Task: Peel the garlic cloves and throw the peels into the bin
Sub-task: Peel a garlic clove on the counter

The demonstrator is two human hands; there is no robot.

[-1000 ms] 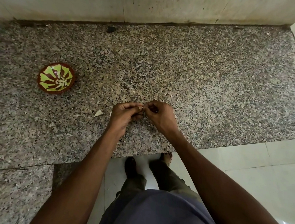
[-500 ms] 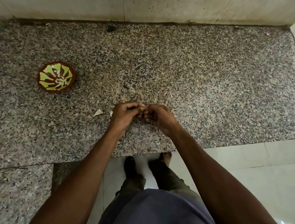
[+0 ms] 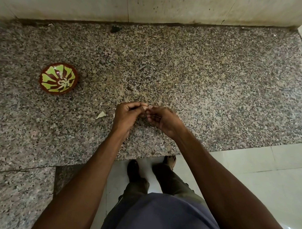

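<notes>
The speckled granite table (image 3: pixel 217 91) lies under both hands. Left hand (image 3: pixel 127 116) and right hand (image 3: pixel 163 121) meet fingertip to fingertip, pinched on a garlic clove (image 3: pixel 147 107), barely visible. A bowl (image 3: pixel 58 78) sits far left; a peel (image 3: pixel 101 115) lies just left.

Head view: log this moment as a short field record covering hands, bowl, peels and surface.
surface: speckled granite counter
left hand: fingertips pinched together against the right hand's
right hand: fingertips meeting the left; whatever is held is hidden between them
bowl: red and green, far left, apart from the hands, pale pieces inside
loose peel: on the counter just left of the left hand
bin: not in view
</notes>
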